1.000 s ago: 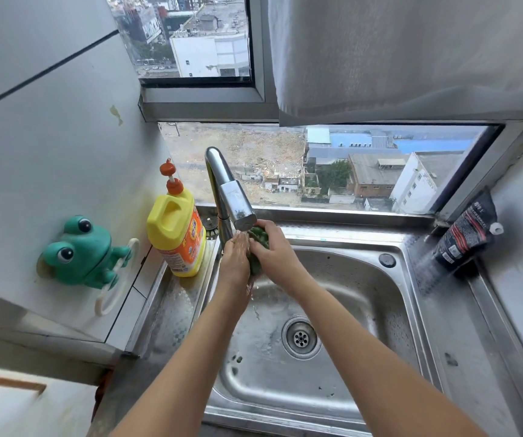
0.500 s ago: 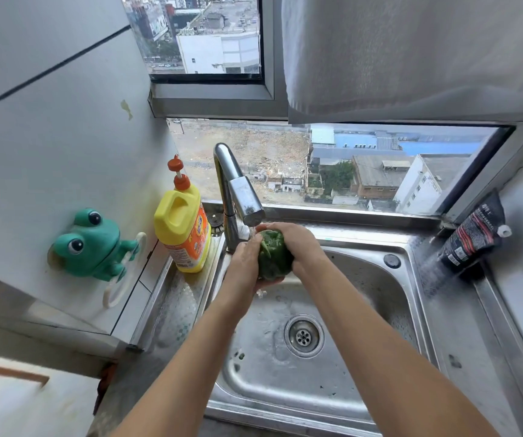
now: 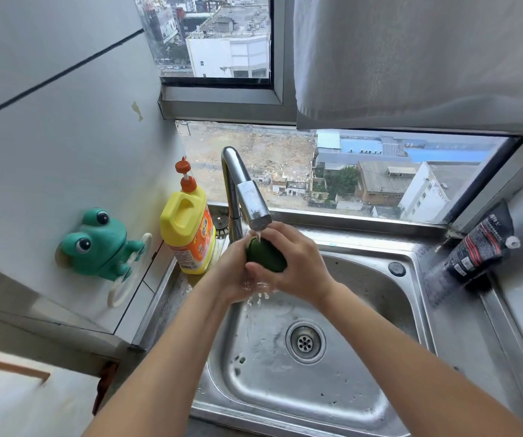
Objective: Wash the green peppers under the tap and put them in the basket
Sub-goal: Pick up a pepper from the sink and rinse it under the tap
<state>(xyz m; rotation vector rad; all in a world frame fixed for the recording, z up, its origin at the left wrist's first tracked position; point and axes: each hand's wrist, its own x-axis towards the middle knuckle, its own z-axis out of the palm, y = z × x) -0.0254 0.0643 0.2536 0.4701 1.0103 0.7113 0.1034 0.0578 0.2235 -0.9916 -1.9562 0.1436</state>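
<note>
Hands: left hand and right hand, both curled round one green pepper; the left cups its left side, the right wraps over its right side.
Green pepper: dark green, glossy, wet, smooth-skinned; partly covered by fingers.
Position: held above the steel sink, just under the spout of the tap; water strikes its upper end and drips below the hands.
Long axis: slanted, far-left end up toward the spout, near-right end lower. Stem end cannot be told.
Adjacent: yellow detergent bottle, left of the tap.

Home kitchen, high-rise flat: steel sink w/ tap, detergent bottle, frog holder on wall, window over rooftops.
</note>
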